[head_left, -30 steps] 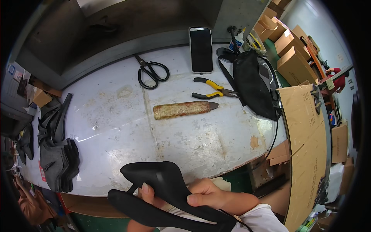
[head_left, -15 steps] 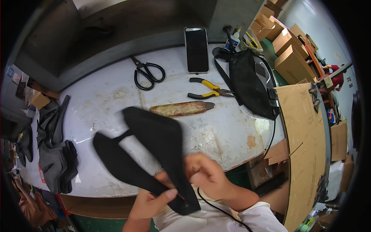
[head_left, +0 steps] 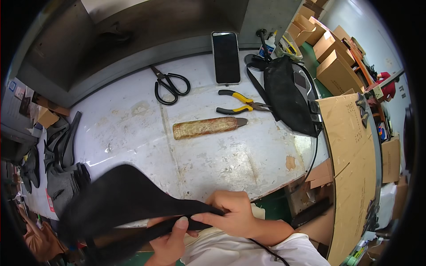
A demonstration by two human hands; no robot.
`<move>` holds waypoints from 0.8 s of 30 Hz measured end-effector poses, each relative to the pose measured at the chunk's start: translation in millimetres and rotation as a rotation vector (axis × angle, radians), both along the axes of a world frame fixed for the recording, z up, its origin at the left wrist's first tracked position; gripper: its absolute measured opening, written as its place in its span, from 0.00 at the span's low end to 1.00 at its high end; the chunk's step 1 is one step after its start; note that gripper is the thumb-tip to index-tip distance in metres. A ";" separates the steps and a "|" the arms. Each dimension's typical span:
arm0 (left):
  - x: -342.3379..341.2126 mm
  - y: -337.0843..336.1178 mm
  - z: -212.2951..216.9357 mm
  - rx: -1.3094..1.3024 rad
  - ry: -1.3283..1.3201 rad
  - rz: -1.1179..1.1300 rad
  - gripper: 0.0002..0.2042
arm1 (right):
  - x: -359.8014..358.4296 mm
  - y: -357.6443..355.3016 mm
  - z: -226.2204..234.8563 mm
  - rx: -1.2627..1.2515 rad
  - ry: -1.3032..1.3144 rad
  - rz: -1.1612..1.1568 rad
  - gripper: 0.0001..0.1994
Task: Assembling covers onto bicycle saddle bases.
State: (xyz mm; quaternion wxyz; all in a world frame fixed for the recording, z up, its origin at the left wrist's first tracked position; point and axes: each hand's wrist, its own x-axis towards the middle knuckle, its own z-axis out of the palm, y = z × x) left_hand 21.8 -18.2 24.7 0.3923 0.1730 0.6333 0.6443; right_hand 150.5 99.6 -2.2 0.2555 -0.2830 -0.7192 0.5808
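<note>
Two hands closed on one black cut piece [head_left: 120, 199], low in the frame at the near edge of the white worktable [head_left: 133, 133]. Long axis of that piece running from lower left, blurred and broad, to a narrow end at lower centre; pinched at that narrow end by the right hand [head_left: 230, 215], fingers curled over the top, thumb beneath. Left hand [head_left: 171, 241] directly below, thumb pressed on a thin black strip [head_left: 133, 235] along the underside; grip elsewhere hidden. Bulk of the piece lying left of both hands, right hand nearer its tip. Table surface worn and stained, bare in the middle. Cardboard sheet [head_left: 350, 155] standing along the right edge, cartons [head_left: 337, 66] upper right. Stack of dark cut pieces [head_left: 62, 177] at the left edge. Black bag [head_left: 286, 97] at right of centre, dark phone [head_left: 226, 56] upper centre, brown-wrapped knife [head_left: 208, 127] mid-table, black scissors [head_left: 168, 84] and yellow-handled pliers [head_left: 242, 103] above it.
</note>
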 end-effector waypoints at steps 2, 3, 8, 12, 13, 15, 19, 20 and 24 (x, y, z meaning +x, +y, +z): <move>-3.0 3.2 1.0 0.010 -0.075 0.029 0.33 | 4.1 -10.0 -6.1 0.039 -0.020 -0.004 0.16; -7.1 2.5 -1.1 0.088 -0.205 0.018 0.32 | 2.0 -15.3 -7.6 -0.082 0.180 -0.047 0.18; -22.7 0.4 1.3 0.238 -0.766 -0.086 0.29 | -2.0 -21.0 -0.1 -0.438 0.539 -0.015 0.24; 5.8 1.3 -15.1 0.292 -0.561 0.228 0.27 | 4.0 -16.9 6.7 -0.540 0.506 -0.035 0.25; 7.1 -2.3 -17.0 0.379 -0.298 0.012 0.25 | 7.2 -14.6 5.9 -0.510 0.493 -0.089 0.23; 8.0 -5.8 -20.9 0.334 -0.104 -0.130 0.28 | 5.4 -10.9 7.3 -0.523 0.527 -0.242 0.24; -14.0 14.5 -42.8 0.164 -0.354 -0.161 0.20 | -0.8 8.3 21.9 -0.915 0.668 -0.180 0.19; -30.8 13.7 -46.5 0.176 -0.454 -0.289 0.22 | -4.6 7.6 19.6 -0.913 0.671 -0.176 0.19; -30.1 17.3 -39.7 0.225 -0.377 -0.455 0.12 | -17.7 2.9 10.7 -0.739 0.403 -0.097 0.17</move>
